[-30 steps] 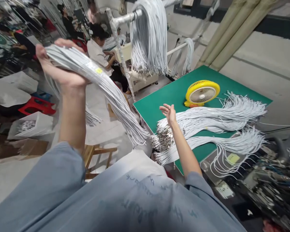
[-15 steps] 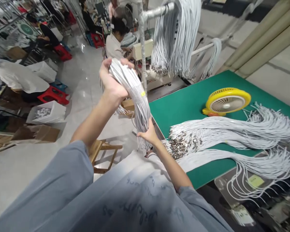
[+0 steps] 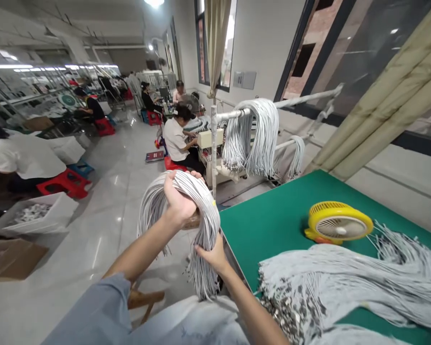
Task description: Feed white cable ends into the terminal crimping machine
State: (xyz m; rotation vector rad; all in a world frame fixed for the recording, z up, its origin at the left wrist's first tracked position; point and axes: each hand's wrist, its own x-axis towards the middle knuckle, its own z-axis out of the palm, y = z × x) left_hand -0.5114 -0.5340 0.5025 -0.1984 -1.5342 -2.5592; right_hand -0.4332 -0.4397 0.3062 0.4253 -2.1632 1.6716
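A thick bundle of white cables [image 3: 206, 206] hangs in an arch from my hands, its loose ends pointing down on both sides. My left hand [image 3: 181, 199] is closed around the top of the arch. Lower on the right-hand strands, my right hand [image 3: 213, 254] grips the same bundle, thumb in front and the other fingers hidden behind. A small yellow mark shows on the cables between the two hands. To the right, more white cables [image 3: 345, 273] with metal connectors [image 3: 287, 311] at their near ends lie on the green table [image 3: 269, 215].
A yellow fan [image 3: 339, 223] stands on the table. Beyond its far left corner, a wrapped rack [image 3: 214, 148] carries hanging cable bundles [image 3: 264, 136]. A person in a white shirt [image 3: 175, 139] sits at a machine. A wooden stool [image 3: 145, 299] is below my left arm; a white bin [image 3: 36, 213] stands left.
My view has tilted up, showing windows and ceiling lights. The cable bundle, still in both hands, now drapes in a wider arch, with strands spread left of my left hand.
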